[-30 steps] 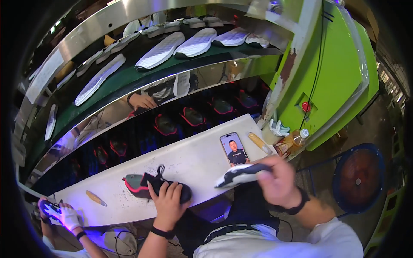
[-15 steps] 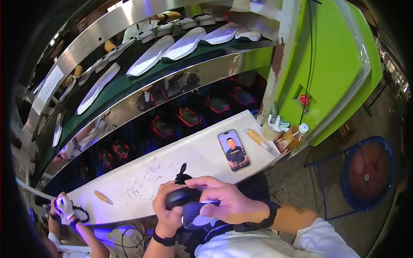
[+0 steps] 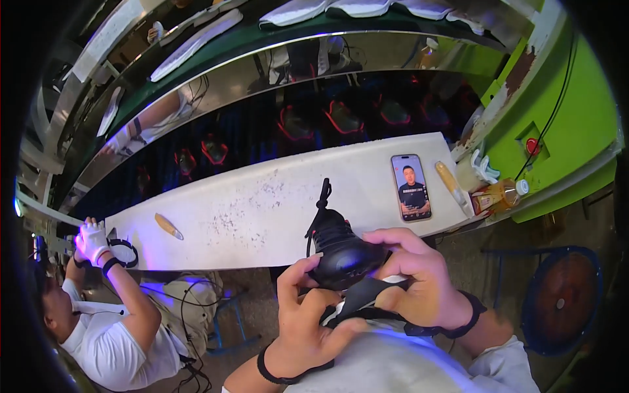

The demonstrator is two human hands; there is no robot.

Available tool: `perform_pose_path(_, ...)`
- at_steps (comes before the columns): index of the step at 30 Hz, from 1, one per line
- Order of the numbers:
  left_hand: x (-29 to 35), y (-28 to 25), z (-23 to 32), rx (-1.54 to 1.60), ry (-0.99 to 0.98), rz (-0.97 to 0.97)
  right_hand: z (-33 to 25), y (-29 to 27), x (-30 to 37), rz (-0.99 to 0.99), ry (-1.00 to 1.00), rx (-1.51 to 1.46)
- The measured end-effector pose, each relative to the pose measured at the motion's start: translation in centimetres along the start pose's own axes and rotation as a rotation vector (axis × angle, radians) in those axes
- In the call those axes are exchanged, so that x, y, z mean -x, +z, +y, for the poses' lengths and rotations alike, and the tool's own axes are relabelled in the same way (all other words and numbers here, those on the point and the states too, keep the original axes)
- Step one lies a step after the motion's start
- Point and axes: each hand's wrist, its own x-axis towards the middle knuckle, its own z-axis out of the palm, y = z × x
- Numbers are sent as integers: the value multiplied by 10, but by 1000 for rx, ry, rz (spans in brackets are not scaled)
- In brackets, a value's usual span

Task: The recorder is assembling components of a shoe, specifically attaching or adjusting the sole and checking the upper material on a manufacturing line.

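Note:
A black shoe with a knotted black lace is between my hands, over the near edge of the white workbench, its toe towards me. A dark sole-like piece with pale edges lies against the toe; its exact kind is hard to make out. My left hand is closed, a finger on the side of the toe and the others at the pale edge of the piece. With the thumb of my right hand on the dark piece, its fingers reach along the shoe's other side.
On the white workbench lie a phone, a wooden-handled knife and another knife. A bottle stands at its right end. Behind runs a rack with dark shoes. A gloved co-worker sits left; a fan stands right.
The view has shifted, so bench and rack sit differently in it. The shoe has turned and shows more of its toe and lace. My left fingers have moved down to the dark piece.

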Motion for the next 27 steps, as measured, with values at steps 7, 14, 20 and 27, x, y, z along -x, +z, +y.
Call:
perform_pose_path(7,14,2,-13,177,15,12,-3,4,15,2,-18,87)
perform_pose_path(14,21,-5,-9,156,-12,-33,-4,6,20,-43,-46,74)
perform_pose_path(20,23,-11,-4,61,6,-84,1,10,24,-23,-71,26)
perform_pose_path(27,15,-4,-8,85,84,-72,9,5,25,6,-76,-31)
